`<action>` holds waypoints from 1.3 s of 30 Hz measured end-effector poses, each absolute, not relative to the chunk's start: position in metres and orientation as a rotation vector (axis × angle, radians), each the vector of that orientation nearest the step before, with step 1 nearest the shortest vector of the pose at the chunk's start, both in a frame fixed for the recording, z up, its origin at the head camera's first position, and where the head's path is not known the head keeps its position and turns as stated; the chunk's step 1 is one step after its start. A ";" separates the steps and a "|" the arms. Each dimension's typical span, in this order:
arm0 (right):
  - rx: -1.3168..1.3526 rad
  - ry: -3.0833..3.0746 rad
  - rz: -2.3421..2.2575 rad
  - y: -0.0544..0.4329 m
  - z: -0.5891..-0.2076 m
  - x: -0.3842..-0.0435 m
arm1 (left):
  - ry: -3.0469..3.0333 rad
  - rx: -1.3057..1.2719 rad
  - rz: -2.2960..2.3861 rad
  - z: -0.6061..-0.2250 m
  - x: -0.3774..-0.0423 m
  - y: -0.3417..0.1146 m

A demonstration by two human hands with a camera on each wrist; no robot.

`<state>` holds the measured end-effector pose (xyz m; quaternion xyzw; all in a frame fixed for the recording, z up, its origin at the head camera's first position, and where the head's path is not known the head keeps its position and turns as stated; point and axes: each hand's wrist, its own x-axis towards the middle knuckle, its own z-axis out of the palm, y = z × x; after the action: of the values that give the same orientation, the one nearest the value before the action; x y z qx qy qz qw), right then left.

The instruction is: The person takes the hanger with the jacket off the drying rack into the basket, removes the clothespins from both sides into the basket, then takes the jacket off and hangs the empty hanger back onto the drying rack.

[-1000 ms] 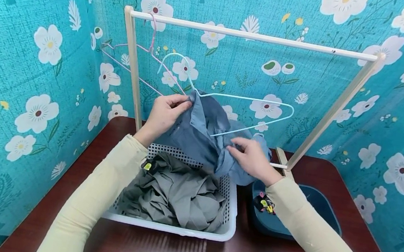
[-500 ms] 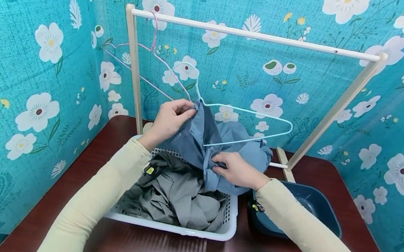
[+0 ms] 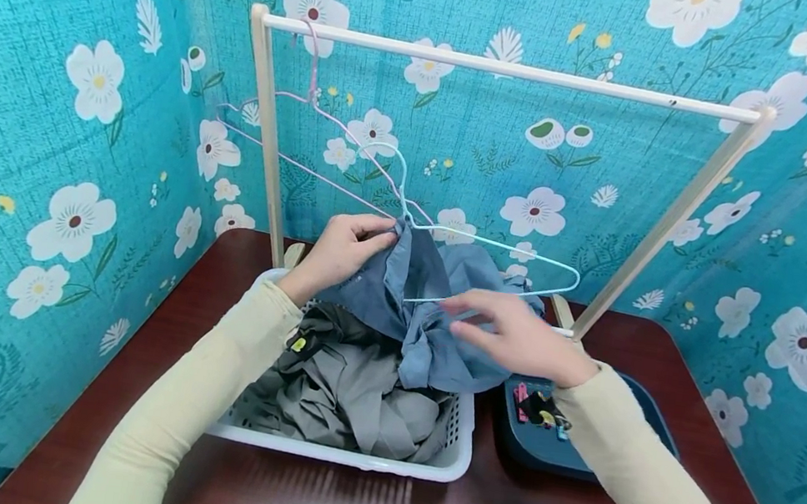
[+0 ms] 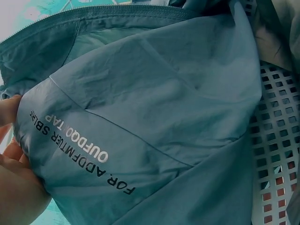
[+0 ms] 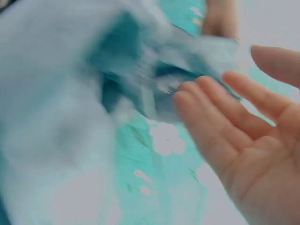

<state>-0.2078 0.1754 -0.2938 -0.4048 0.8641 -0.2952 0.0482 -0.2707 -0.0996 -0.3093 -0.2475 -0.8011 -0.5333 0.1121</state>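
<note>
A blue zip jacket (image 3: 385, 279) with printed lettering hangs bunched over the back of the laundry basket (image 3: 341, 455). My left hand (image 3: 343, 253) pinches its upper edge near the neck of a light blue hanger (image 3: 502, 246). In the left wrist view, thumb and fingers grip the jacket fabric (image 4: 140, 108) beside the lettering. Part of the hanger is inside the jacket; its other arm is out in view on the right. My right hand (image 3: 514, 333) is beside the hanger's lower bar, fingers extended, holding nothing. The right wrist view shows its palm (image 5: 262, 173) near blurred cloth.
A wooden rack with a white top rail (image 3: 509, 68) stands behind. From its left end hangs a pink hanger (image 3: 314, 77). Crumpled grey clothing (image 3: 355, 397) fills the basket. To the right sits a dark blue bin (image 3: 552, 455) on the brown table (image 3: 312, 501).
The jacket and hanger have moved lower and slightly right with my left hand. My right hand gripped the jacket half a second ago; it has let go and moved right, fingers extended.
</note>
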 end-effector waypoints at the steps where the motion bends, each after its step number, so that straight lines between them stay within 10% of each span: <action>1: -1.263 2.671 -0.953 0.180 -0.289 -0.206 | -2.355 -0.736 -1.575 -0.310 -0.270 -0.099; 39: -0.740 2.457 -1.577 0.258 -0.307 -0.209 | -2.337 -0.896 -1.646 -0.292 -0.244 -0.094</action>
<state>-0.2092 0.2584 -0.3073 -0.2452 0.8140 -0.5225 0.0647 -0.2438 -0.0942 -0.2917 -0.2984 -0.7780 -0.5481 0.0729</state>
